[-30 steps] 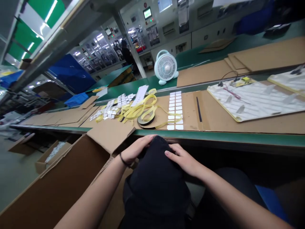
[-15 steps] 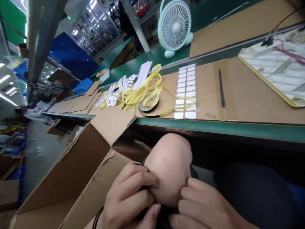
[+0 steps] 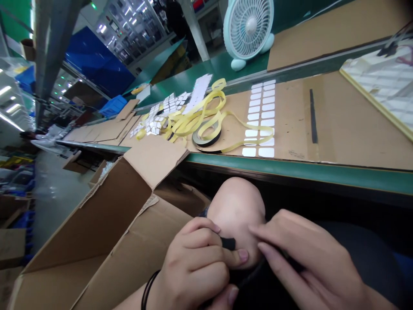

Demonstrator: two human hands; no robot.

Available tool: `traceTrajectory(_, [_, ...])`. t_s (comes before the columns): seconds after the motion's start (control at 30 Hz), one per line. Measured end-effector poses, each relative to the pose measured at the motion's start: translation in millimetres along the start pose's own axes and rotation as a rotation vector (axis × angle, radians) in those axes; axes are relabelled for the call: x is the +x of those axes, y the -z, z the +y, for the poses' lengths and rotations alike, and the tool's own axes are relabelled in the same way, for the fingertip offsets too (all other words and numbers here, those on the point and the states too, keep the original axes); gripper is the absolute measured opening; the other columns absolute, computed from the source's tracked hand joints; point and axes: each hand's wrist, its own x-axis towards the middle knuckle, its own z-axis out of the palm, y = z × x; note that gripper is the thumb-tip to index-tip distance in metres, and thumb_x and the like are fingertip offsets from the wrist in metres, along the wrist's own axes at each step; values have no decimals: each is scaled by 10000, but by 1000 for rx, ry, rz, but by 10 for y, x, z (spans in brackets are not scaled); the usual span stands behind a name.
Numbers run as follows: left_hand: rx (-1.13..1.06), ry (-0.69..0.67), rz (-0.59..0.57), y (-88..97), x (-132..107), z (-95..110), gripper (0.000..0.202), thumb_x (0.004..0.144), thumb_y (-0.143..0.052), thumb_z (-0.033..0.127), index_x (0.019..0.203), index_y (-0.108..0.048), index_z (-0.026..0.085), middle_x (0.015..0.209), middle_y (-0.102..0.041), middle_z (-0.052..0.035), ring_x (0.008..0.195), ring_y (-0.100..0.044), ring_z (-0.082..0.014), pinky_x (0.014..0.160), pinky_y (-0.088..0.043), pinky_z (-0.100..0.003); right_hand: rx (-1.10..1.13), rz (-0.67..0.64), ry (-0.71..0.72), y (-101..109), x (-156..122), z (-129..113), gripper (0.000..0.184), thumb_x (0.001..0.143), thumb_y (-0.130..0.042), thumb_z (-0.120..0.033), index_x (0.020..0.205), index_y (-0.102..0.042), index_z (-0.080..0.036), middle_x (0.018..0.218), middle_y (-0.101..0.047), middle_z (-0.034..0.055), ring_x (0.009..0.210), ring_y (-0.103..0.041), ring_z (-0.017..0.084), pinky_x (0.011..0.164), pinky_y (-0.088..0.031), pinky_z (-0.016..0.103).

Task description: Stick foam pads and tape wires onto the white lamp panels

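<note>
1. The left hand [image 3: 196,262] is curled narrow over the near side of the bare, rounded knee [image 3: 237,202], closed on a small, flat, matte-black piece [image 3: 229,243] whose squared end pokes out between its fingers.
2. The right hand [image 3: 312,258] is at the other side of the knee, forefinger and thumb close together with a small gap at the tips; whether they pinch anything I cannot tell.
3. The black piece lies against the knee, its other end hidden by the left hand; whether it joins the soft-looking, dark cloth [image 3: 250,277] bunched below, I cannot tell.
4. The piece looks light, thin and pliable, likely to bend rather than break. Its dull face suggests little slip. The short free end seems the best place for a fingertip pinch.
5. The cloth probably gives and folds easily; its gathered edge would suit thumb and forefinger better than a full fist.
6. A large, open, brown cardboard box [image 3: 129,254] stands beside the left hand. Beyond the knee, the green-edged workbench [image 3: 290,170] bears loops of yellow ribbon-like strip [image 3: 185,127] and rows of white rectangular labels [image 3: 266,152].
</note>
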Motion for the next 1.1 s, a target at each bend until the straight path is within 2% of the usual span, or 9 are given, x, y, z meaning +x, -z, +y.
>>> traceTrajectory(0.1, [-24, -44, -17, -25, 33, 45, 184, 809, -478, 203, 627, -506, 208, 761, -730, 26, 574, -534, -121, 814, -476, -341, -137, -82, -28, 21, 20, 67, 414, 879, -510, -151, 1292, -489, -164, 774, -574, 51, 676, -532, 184, 593, -447, 349])
traceTrajectory(0.23, [-39, -11, -115, -48, 84, 147, 153, 833, -492, 173, 698, -556, 202, 798, -732, 16, 635, -567, -126, 843, -473, -352, -310, -226, 30, 151, -9, 97, 390, 896, -511, -223, 1284, -514, -189, 845, -559, 71, 726, -512, 201, 602, -429, 365])
traceTrajectory(0.47, [-82, -107, -127, -133, 130, 202, 175, 832, -490, 136, 671, -529, 193, 670, -669, 3, 620, -547, -130, 773, -451, -356, -363, -236, 48, 380, -260, 22, 478, 877, -519, -135, 1347, -466, -203, 847, -537, 60, 708, -479, 175, 606, -401, 347])
traceTrajectory(0.6, [-108, -124, -113, -154, 165, 223, 175, 824, -472, 114, 669, -505, 189, 650, -653, 1, 599, -514, -127, 739, -435, -368, -337, -134, 29, 384, -334, -9, 479, 877, -470, -79, 1334, -476, -225, 860, -524, 59, 744, -471, 177, 636, -395, 355])
traceTrajectory(0.8, [-116, -154, -35, -207, 145, 247, 144, 743, -478, 83, 650, -488, 192, 600, -625, -2, 576, -475, -138, 649, -404, -366, -409, -129, -86, 265, -272, 11, 521, 904, -502, -282, 1408, -388, -217, 991, -463, 96, 882, -472, 231, 723, -431, 408])
traceTrajectory(0.9, [-97, -160, 37, -222, 114, 231, 144, 724, -503, 71, 642, -497, 189, 612, -634, -2, 579, -472, -140, 620, -384, -352, -369, -69, -51, 255, -327, 6, 423, 911, -475, -242, 1333, -488, -213, 958, -443, 85, 864, -463, 217, 712, -426, 389])
traceTrajectory(0.97, [-101, -168, 70, -206, 94, 199, 142, 725, -511, 73, 635, -497, 182, 655, -653, -7, 611, -490, -144, 628, -387, -346, -347, -6, -66, 270, -417, 9, 291, 915, -450, -195, 1152, -619, -202, 904, -459, 73, 831, -465, 203, 700, -408, 374])
traceTrajectory(1.03, [-91, -166, 105, -163, 69, 151, 137, 735, -520, 69, 654, -518, 179, 719, -674, -12, 667, -517, -152, 671, -404, -351, -337, -13, -153, 274, -535, 34, 235, 928, -435, -196, 940, -669, -199, 842, -489, 60, 795, -474, 191, 692, -392, 362])
traceTrajectory(1.1, [-8, -151, 156, -94, 27, 97, 128, 752, -538, 67, 737, -576, 188, 856, -696, -26, 791, -556, -179, 769, -415, -382, -330, -88, -285, 256, -670, 82, 246, 944, -431, -234, 870, -664, -206, 816, -531, 50, 786, -497, 182, 705, -392, 348])
